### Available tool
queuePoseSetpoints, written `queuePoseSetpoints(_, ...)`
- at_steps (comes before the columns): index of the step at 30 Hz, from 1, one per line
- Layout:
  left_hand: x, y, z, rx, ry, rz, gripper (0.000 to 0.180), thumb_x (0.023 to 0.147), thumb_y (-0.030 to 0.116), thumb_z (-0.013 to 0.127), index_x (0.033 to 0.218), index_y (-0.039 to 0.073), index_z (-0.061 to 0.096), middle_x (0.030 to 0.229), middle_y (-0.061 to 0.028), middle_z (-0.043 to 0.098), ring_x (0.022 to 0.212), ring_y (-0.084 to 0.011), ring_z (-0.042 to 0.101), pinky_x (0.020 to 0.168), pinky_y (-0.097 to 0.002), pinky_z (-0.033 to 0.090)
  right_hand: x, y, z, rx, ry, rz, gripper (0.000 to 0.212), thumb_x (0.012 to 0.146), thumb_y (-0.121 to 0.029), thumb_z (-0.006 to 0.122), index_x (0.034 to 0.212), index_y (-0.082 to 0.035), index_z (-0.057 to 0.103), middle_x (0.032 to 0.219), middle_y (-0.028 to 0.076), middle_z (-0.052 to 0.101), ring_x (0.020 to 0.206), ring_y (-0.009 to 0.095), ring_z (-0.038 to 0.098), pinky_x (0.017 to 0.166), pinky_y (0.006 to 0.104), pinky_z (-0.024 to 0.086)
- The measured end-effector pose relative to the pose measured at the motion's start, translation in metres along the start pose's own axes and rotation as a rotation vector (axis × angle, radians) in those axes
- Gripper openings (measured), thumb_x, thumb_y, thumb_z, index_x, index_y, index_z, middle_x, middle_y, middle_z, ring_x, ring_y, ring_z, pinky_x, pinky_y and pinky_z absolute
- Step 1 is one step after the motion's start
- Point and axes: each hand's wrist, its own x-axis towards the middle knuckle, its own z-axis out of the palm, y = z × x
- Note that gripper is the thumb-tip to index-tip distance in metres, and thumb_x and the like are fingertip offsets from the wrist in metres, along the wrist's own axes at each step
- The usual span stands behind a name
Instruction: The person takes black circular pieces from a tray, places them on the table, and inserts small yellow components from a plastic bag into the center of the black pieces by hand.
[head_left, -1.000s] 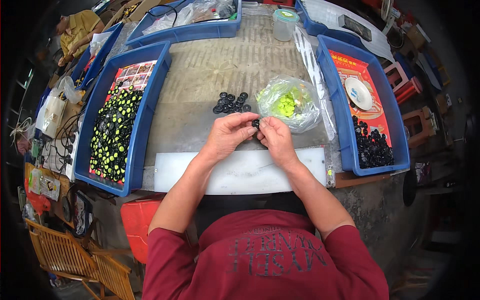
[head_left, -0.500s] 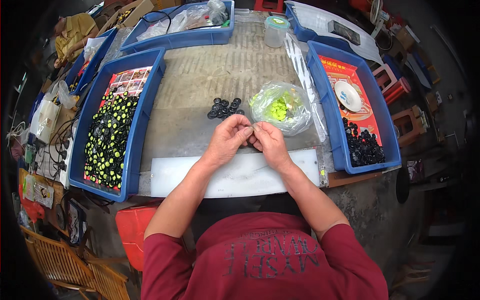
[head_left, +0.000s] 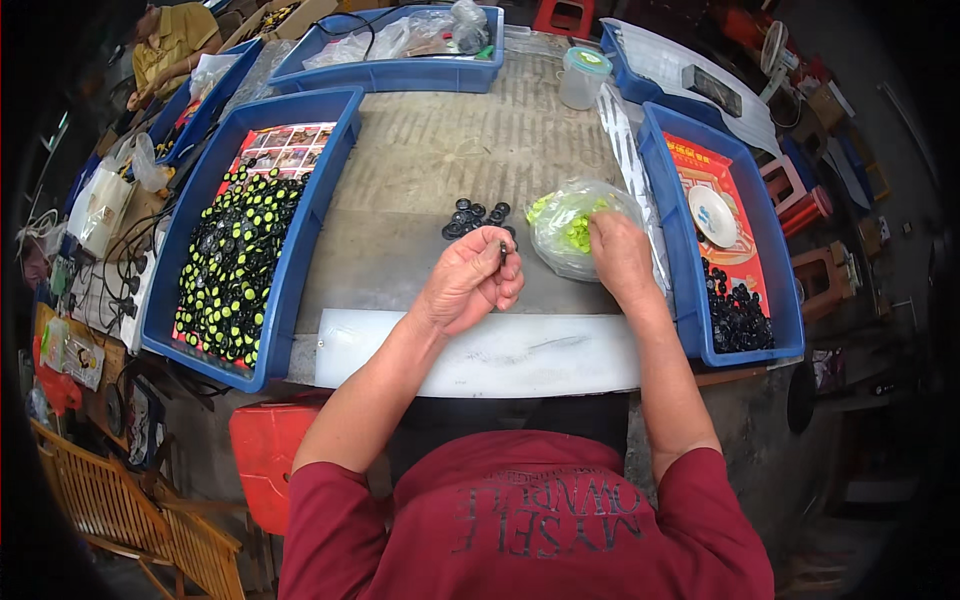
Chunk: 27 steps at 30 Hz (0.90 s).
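Left grip (head_left: 475,280) pinches small dark piece (head_left: 503,252); right grip (head_left: 618,250) at clear bag (head_left: 558,262) of lime pieces (head_left: 578,235), hold unclear; black discs (head_left: 465,218) beyond left grip, apparently for easy reach.

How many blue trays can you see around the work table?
5: the left tray, right tray, far middle tray, far right tray and far left tray. Others may be hidden in the dark background.

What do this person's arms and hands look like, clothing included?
The left hand and right hand are ungloved, and the forearms are bare, with no watch or bracelet showing. The short sleeves belong to a maroon shirt with dark lettering.
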Motion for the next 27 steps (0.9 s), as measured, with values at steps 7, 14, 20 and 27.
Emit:
queuePoseSetpoints(7,-0.003,0.001,0.000,-0.074,-0.081,0.013,0.015,0.083,0.017,0.051,0.093,0.007,0.047,0.071,-0.0042,0.053,0.060,-0.0154,0.047,0.049,-0.0256,0.038,0.001,0.003,0.011,-0.272,-0.245,0.002,0.008,0.070,-0.004,0.048,0.070,-0.001,0.055,0.074,0.019,0.055,0.065,0.036,0.057,0.059,0.0428,0.046)
queuePoseSetpoints(14,-0.001,0.000,-0.001,-0.080,-0.068,0.024,0.018,0.080,0.018,0.055,0.092,0.007,0.046,0.070,-0.0054,0.050,0.058,-0.0164,0.047,0.046,-0.0261,0.035,0.000,0.004,0.012,-0.180,-0.193,0.028,0.007,0.071,-0.006,0.050,0.069,0.000,0.053,0.070,0.020,0.054,0.065,0.036,0.056,0.060,0.0432,0.045)
queuePoseSetpoints(20,0.000,0.000,0.000,-0.102,-0.081,0.028,0.017,0.081,0.017,0.054,0.092,0.007,0.046,0.070,-0.0056,0.051,0.058,-0.0166,0.046,0.046,-0.0260,0.035,0.003,-0.001,-0.001,-0.002,-0.100,0.034,0.010,0.073,-0.009,0.052,0.071,0.001,0.053,0.070,0.021,0.054,0.067,0.037,0.054,0.062,0.0416,0.043)
queuePoseSetpoints(27,0.000,-0.002,0.002,0.040,0.017,0.054,0.015,0.083,0.016,0.051,0.093,0.004,0.050,0.074,-0.0055,0.055,0.064,-0.0153,0.053,0.054,-0.0265,0.045,-0.005,-0.029,-0.022,0.978,-0.189,0.495,0.012,0.079,-0.011,0.053,0.074,0.001,0.055,0.063,0.005,0.053,0.053,0.012,0.047,0.048,0.0221,0.036)
